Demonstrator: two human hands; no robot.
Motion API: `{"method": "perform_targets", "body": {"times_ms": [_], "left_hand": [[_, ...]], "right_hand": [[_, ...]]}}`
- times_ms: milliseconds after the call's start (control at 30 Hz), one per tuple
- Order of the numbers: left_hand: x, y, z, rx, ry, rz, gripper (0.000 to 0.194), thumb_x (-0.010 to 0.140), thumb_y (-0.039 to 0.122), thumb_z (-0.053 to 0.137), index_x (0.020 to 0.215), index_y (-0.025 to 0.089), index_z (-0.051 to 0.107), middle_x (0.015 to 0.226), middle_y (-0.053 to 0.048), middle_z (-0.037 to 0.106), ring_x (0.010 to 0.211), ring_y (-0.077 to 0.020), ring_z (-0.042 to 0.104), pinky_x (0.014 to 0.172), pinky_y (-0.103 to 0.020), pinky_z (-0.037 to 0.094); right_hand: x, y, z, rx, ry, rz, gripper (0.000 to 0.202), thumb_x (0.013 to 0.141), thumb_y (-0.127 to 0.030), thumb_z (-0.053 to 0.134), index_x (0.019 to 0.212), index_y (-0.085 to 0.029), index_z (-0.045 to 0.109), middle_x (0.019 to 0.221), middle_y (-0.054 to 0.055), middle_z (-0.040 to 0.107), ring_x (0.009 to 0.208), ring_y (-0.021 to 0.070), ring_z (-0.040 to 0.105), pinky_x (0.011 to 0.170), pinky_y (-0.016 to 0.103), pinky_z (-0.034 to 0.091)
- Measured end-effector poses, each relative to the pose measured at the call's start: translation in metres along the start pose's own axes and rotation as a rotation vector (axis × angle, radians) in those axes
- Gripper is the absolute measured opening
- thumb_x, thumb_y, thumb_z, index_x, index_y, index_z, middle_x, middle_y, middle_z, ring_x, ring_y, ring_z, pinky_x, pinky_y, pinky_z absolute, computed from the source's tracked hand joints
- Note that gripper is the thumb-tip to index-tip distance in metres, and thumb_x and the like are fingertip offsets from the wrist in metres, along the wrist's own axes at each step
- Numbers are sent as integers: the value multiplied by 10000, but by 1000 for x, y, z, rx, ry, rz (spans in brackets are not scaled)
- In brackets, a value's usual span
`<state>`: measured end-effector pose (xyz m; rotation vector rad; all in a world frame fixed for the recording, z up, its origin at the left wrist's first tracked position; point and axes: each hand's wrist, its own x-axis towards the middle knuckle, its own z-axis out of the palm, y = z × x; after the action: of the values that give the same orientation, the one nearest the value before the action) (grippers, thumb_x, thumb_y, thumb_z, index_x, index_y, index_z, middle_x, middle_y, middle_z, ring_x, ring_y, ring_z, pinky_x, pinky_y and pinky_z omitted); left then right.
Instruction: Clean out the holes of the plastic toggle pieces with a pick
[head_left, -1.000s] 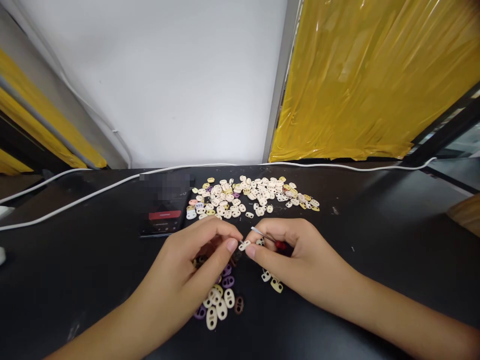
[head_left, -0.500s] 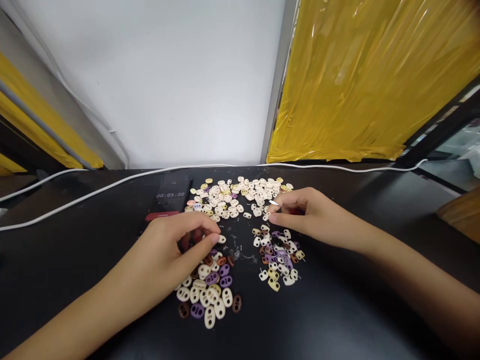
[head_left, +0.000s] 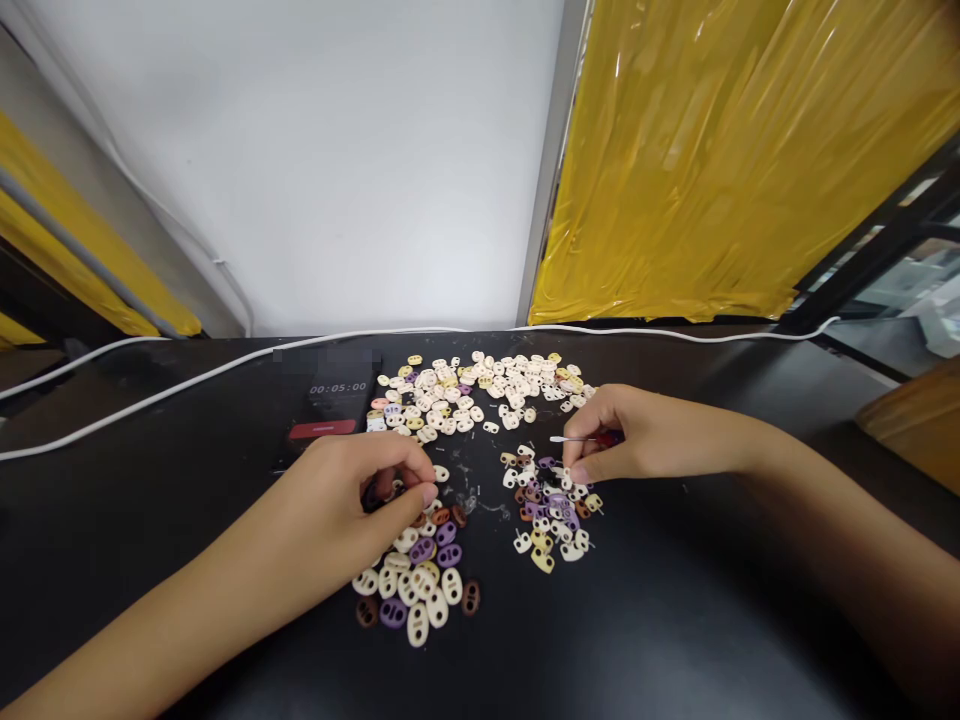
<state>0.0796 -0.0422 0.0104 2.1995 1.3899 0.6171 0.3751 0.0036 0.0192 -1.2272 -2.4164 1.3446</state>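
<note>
My left hand (head_left: 382, 485) is closed in a pinch, with a cream oval two-hole piece (head_left: 441, 473) at the fingertips. Beneath and in front of it lies a pile of oval two-hole pieces (head_left: 418, 622) in cream, purple and brown. In my right hand (head_left: 626, 440) is a small screwdriver (head_left: 577, 439), its metal tip pointing left and its dark red handle mostly covered by fingers. That hand's thumb and fingertip meet over a heap of smaller pieces with pins (head_left: 559, 510), near a white one; whether they pinch it, I cannot tell.
A wide pile of mostly cream pieces (head_left: 517, 378) spreads across the back of the black table (head_left: 600, 640). Left of it lies a phone (head_left: 330, 388) showing 00:05:00. Clear scraps (head_left: 487, 508) lie between the hands. A white cable (head_left: 225, 372) runs along the wall.
My right hand has come from the back pile toward me and slightly right, over the heap of pinned pieces, still with the screwdriver. The left hand stays almost in place.
</note>
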Motion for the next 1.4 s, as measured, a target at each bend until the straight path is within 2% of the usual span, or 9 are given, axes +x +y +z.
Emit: {"method": "perform_targets", "body": {"times_ms": [167,400,667,767,867,967,1067,1200,1400], "left_hand": [[1,-1,-1,25,2,-3,138,841,264,622,746,258,722,566,29,595,518,-151,492,482,-255,345],[1,0,-3,70,-57,-67,165,905,336,578,827,265,705,674,16,666,583,-170,499,538,-280,362],[4,-7,5,65,-35,137,156,961,267,516,963,226,666,940,-30,680,818,-196,609,767,-323,456],[11,-9,8,133,-8,167,165,962,267,508,977,222,666,989,-48,680,874,-216,615,806,-353,465],[24,-6,10,200,-23,183,182,958,272,503,949,209,674,977,-60,687,925,-239,621,836,-379,467],[39,1,12,282,-60,181,175,934,254,524,877,205,682,922,-52,695,889,-241,632,813,-380,463],[49,6,15,366,-53,144,168,903,274,560,807,212,683,854,-43,701,813,-245,638,711,-357,444],[56,9,22,446,-4,87,164,867,347,609,790,229,692,813,-42,721,746,-255,647,613,-332,400],[60,13,27,538,-10,141,169,861,236,533,794,205,685,793,-40,719,719,-220,645,590,-303,392]], "right_hand": [[1,4,-4,-24,29,-9,217,839,-350,683,776,-158,761,629,-14,574,601,121,432,568,258,331],[1,13,-13,-68,108,36,226,837,-354,674,774,-150,751,667,-3,604,630,128,454,604,268,363],[5,7,-4,-29,161,49,189,831,-325,635,763,-161,702,606,-47,473,580,111,394,558,255,303],[7,8,0,-54,205,69,164,812,-284,602,699,-168,627,618,-45,476,594,115,421,572,255,317],[12,10,7,-118,310,118,227,804,-262,540,594,-191,485,583,-46,417,569,114,396,542,259,298],[16,11,15,-195,427,185,293,814,-262,501,552,-204,384,551,-30,396,537,123,381,513,283,254],[18,10,20,-248,497,230,313,817,-265,508,540,-203,375,560,4,463,542,142,418,517,302,249],[17,9,20,-307,561,267,319,813,-273,519,540,-205,368,567,14,478,525,142,405,515,310,233],[16,4,19,-308,630,191,315,799,-271,512,551,-206,328,558,-11,429,532,126,383,517,301,243]]}}
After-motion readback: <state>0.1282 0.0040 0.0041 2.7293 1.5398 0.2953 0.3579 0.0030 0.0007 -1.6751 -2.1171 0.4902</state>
